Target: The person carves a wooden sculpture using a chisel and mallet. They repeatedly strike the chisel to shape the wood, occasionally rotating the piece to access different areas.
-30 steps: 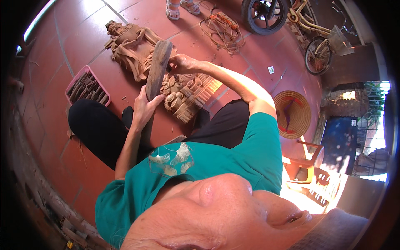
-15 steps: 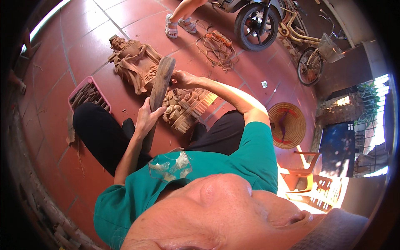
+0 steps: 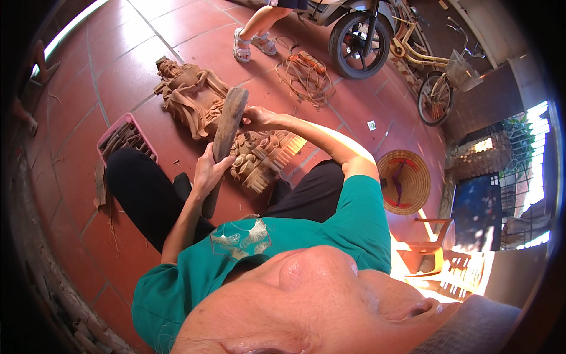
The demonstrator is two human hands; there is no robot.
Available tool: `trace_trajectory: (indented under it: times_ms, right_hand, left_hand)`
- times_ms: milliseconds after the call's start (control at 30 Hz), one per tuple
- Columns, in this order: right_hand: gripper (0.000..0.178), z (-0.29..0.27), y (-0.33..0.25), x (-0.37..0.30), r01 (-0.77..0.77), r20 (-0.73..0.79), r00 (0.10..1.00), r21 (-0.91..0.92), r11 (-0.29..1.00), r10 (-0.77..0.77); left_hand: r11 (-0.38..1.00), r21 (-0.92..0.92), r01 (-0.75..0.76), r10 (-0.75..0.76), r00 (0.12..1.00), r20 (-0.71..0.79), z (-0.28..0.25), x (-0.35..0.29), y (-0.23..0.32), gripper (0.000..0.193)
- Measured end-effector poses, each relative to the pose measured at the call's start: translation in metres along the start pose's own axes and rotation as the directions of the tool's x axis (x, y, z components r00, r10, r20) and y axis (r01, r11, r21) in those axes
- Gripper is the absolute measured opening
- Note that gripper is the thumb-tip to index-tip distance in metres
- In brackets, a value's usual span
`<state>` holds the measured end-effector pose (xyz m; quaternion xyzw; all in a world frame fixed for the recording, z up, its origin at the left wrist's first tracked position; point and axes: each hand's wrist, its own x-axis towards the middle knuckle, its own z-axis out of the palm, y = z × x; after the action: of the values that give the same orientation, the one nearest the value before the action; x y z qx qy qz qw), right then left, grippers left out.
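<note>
My left hand (image 3: 210,171) is wrapped round a long, worn wooden club (image 3: 229,124), which slants up and away from my lap. A large brown carved wooden figure (image 3: 191,94) lies on the floor in front of me, and the club crosses in front of its middle. Its lower end (image 3: 259,159), cut into rounded shapes and upright ridges, sits between my legs. Just beyond the club, my right hand (image 3: 260,118) is closed close over the carving. Its fingertips are partly behind the club, and what they hold cannot be made out.
By my left knee stands a pink basket (image 3: 128,134) of narrow tools. Ahead lie a coiled cord with an orange power strip (image 3: 306,62), a bystander's sandalled feet (image 3: 250,44) and a motorbike wheel (image 3: 359,46). To the right are a round woven basket (image 3: 407,182) and an orange chair (image 3: 427,256).
The view has tilted slightly, and more of the bystander's legs shows at the top. Both hands and the club keep nearly the same place over the carving.
</note>
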<state>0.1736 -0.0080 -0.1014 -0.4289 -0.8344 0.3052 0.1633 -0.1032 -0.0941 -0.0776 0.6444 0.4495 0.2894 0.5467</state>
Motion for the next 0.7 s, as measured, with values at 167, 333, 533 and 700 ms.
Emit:
trace_trajectory:
  times_ms: [167, 333, 533, 700]
  right_hand:
    - [0.033, -0.002, -0.002, 0.001, -0.03, 0.017, 0.999, 0.021, 0.999, 0.029]
    - [0.031, 0.0, -0.003, 0.001, -0.013, -0.014, 1.0, 0.023, 1.0, 0.013]
    - [0.032, -0.005, -0.014, 0.0, -0.031, 0.001, 1.0, -0.015, 0.999, 0.031]
    - [0.032, -0.005, -0.016, 0.002, -0.001, -0.005, 1.0, 0.001, 1.0, 0.001]
  left_hand:
    - [1.0, 0.006, -0.025, 0.025, 1.0, -0.001, 0.001, 0.003, -0.005, 0.047]
    - [0.997, 0.0, -0.073, 0.073, 0.997, -0.019, 0.002, 0.003, -0.007, 0.048]
    - [1.0, 0.011, -0.011, 0.011, 1.0, 0.001, 0.0, 0.002, -0.003, 0.048]
    - [0.999, 0.017, -0.031, 0.031, 0.999, -0.016, 0.001, 0.002, -0.007, 0.048]
